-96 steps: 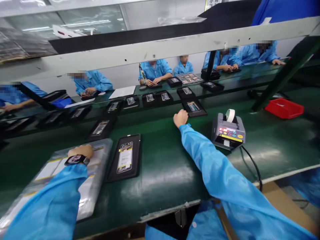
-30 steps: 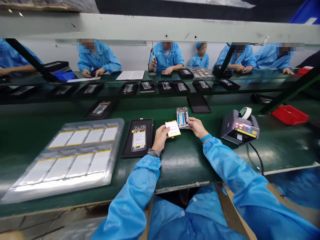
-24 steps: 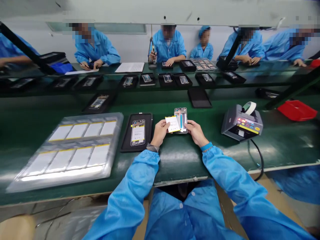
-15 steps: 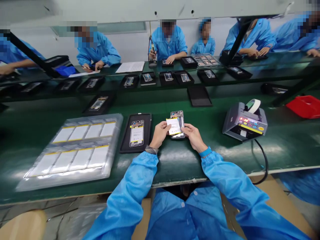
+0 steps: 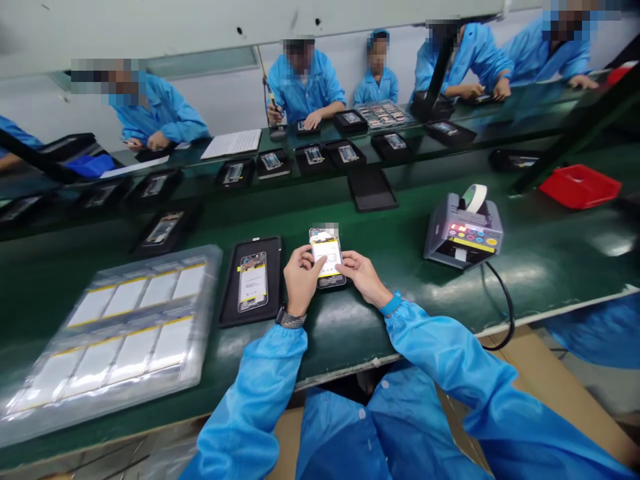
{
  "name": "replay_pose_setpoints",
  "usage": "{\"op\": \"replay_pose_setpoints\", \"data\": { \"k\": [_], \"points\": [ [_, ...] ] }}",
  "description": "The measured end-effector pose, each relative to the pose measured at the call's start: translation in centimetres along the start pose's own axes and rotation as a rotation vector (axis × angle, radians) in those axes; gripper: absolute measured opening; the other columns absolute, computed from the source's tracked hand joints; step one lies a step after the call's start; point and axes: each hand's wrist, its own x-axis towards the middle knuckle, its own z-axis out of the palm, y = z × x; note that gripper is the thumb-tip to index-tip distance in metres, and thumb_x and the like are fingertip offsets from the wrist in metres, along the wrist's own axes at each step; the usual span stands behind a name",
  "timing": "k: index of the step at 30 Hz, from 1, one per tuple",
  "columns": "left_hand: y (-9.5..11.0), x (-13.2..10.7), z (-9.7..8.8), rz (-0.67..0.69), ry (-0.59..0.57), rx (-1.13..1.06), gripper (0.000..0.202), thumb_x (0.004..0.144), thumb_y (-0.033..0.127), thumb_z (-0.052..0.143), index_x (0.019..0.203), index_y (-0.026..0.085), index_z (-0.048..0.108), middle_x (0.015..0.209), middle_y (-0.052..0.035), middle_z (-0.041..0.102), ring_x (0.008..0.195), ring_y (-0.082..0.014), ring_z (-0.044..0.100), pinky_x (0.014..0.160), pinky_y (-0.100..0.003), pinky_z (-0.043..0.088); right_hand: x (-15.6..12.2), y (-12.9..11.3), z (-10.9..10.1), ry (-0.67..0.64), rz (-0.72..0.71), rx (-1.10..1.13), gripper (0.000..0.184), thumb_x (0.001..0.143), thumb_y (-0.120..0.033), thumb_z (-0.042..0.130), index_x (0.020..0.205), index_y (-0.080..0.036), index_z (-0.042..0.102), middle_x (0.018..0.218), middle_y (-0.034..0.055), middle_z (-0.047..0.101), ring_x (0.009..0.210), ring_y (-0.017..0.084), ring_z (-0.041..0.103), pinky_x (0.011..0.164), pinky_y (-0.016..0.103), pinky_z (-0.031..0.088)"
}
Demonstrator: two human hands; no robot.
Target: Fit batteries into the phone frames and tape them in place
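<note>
An opened phone point(image 5: 336, 281) is between my hands above the green bench, its white battery point(image 5: 326, 252) with yellow edges lying lined up over the frame. My left hand point(image 5: 301, 281) grips the phone's left side, thumb pressed on the battery's face. On the right edge, my right hand point(image 5: 366, 275) holds the phone with thumb and fingertips close to the battery's lower corner. Left of my hands, a second opened phone point(image 5: 253, 283) with its battery inside lies in a black tray point(image 5: 229, 303). Further left, clear plastic trays point(image 5: 213, 287) hold several white batteries.
A tape dispenser point(image 5: 465, 233) with a lit panel stands to the right, its cable hanging over the bench edge. Behind it is a red bin point(image 5: 580, 187). A black tray point(image 5: 373, 190) lies ahead, below a shelf with several phones in trays. Co-workers point(image 5: 305, 87) sit opposite.
The battery, held tilted across the phone before, now lies straight over the frame. My left thumb has moved onto its face. The camera view has turned slightly right.
</note>
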Motion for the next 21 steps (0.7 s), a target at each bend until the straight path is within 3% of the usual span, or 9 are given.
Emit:
{"op": "replay_pose_setpoints", "data": {
  "k": [3,6,12,15,18,21],
  "points": [
    [-0.2,0.0,0.1,0.037,0.047,0.052,0.048,0.073,0.033,0.083,0.114,0.016,0.066,0.081,0.0028,0.06,0.058,-0.0083,0.049,0.057,-0.021,0.041,0.0,-0.1,0.0,-0.017,0.01,0.039,0.049,0.062,-0.041,0.094,0.099,-0.021,0.068,0.085,-0.0002,0.076,0.078,0.02,0.072,0.083,0.035,0.056],
    [-0.7,0.5,0.0,-0.035,0.052,-0.012,0.059,0.069,0.039,0.085,0.118,0.014,0.064,0.086,0.0006,0.063,0.06,-0.0094,0.053,0.058,-0.022,0.045,0.2,-0.3,0.0,-0.033,0.02,0.06,0.052,0.06,-0.039,0.095,0.1,-0.02,0.067,0.085,-0.0001,0.076,0.077,0.019,0.071,0.083,0.033,0.056],
    [-1.2,1.1,0.0,-0.354,-0.217,-0.284,0.05,0.063,0.056,0.087,0.085,0.014,0.07,0.078,-0.0066,0.072,0.069,-0.0196,0.067,0.066,-0.031,0.056,0.4,-0.2,-0.1,-0.017,0.003,0.002,0.053,0.063,-0.041,0.094,0.1,-0.02,0.063,0.08,-0.002,0.074,0.075,0.018,0.072,0.078,0.031,0.057],
    [-1.2,0.6,0.4,-0.394,-0.233,-0.337,0.053,0.058,0.058,0.091,0.082,0.015,0.07,0.076,-0.0058,0.073,0.066,-0.0198,0.068,0.066,-0.033,0.057,0.6,0.1,-0.1,0.05,-0.043,-0.11,0.055,0.067,-0.048,0.091,0.104,-0.022,0.058,0.074,-0.0035,0.072,0.07,0.019,0.072,0.069,0.031,0.058],
    [-1.3,0.0,1.2,-0.402,-0.292,-0.357,0.057,0.057,0.061,0.091,0.079,0.015,0.067,0.076,-0.0059,0.074,0.066,-0.0206,0.07,0.066,-0.034,0.058,1.1,0.2,-0.5,0.116,-0.114,-0.202,0.054,0.072,-0.052,0.086,0.106,-0.021,0.058,0.079,-0.0008,0.075,0.07,0.019,0.072,0.065,0.03,0.058],
    [-1.5,-0.5,1.7,-0.396,-0.333,-0.357,0.058,0.059,0.063,0.09,0.078,0.015,0.065,0.078,-0.0072,0.075,0.068,-0.022,0.071,0.067,-0.034,0.058,2.1,-0.2,-0.9,0.129,-0.073,-0.179,0.054,0.068,-0.055,0.086,0.099,-0.02,0.058,0.081,0.002,0.076,0.067,0.019,0.072,0.062,0.03,0.058]
  ]
}}
